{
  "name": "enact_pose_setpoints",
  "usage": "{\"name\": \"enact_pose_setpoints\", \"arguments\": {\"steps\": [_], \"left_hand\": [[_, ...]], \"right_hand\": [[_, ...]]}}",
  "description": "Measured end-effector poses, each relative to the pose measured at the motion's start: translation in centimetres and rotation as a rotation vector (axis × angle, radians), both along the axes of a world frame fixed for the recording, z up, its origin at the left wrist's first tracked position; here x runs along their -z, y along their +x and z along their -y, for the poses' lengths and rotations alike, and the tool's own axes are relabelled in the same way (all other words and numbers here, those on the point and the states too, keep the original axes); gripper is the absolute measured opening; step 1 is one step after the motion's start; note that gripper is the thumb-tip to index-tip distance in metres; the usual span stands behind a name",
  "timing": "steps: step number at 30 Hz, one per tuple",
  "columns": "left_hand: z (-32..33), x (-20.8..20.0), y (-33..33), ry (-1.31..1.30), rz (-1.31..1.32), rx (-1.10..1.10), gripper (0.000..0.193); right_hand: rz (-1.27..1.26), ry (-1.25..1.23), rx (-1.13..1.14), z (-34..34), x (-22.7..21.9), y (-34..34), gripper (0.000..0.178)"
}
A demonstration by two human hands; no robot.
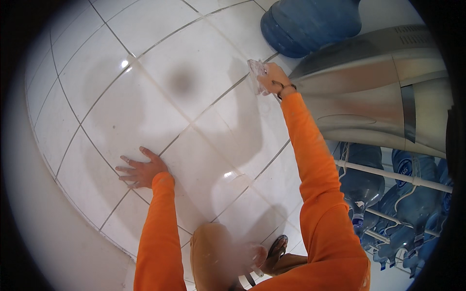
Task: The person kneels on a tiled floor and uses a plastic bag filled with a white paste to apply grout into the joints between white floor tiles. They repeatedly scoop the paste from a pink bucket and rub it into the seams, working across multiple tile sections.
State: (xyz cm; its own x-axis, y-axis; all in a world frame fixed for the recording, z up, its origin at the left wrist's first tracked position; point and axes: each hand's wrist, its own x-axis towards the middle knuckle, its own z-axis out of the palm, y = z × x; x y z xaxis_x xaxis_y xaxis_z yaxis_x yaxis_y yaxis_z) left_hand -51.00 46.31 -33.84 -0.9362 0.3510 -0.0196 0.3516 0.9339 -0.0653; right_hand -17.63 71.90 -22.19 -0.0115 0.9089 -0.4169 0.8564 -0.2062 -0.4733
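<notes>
My left hand [142,170] lies on the white tiled floor [160,111] with its fingers spread, and nothing is in it. Farther off to the right, my right hand [274,77] is closed around a flat, whitish, partly see-through piece [257,72]. That piece is against or just above the tiles, near a dark grout line; its exact kind cannot be made out. A dark bracelet circles the right wrist. Some grout lines look dark, while others are pale.
A large blue water jug [310,24] stands at the far right. Beside my right arm is a silver-grey appliance [359,97]. Below it, a white rack [388,173] holds several blue jugs. My bent knee [208,247] and sandalled foot [277,246] are near. A wall [53,228] borders the left.
</notes>
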Motion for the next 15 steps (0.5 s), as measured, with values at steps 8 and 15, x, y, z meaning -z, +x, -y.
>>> {"name": "enact_pose_setpoints", "arguments": {"steps": [8,15], "left_hand": [[-0.4,-0.4,0.1,-0.006,0.024,-0.010,0.082],[-0.1,-0.3,0.3,0.067,0.059,0.013,0.084]], "right_hand": [[0.505,0.236,-0.323,-0.9,4.3,-6.5,0.022],[0.467,0.334,-0.293,0.9,9.2,-12.9,0.018]]}}
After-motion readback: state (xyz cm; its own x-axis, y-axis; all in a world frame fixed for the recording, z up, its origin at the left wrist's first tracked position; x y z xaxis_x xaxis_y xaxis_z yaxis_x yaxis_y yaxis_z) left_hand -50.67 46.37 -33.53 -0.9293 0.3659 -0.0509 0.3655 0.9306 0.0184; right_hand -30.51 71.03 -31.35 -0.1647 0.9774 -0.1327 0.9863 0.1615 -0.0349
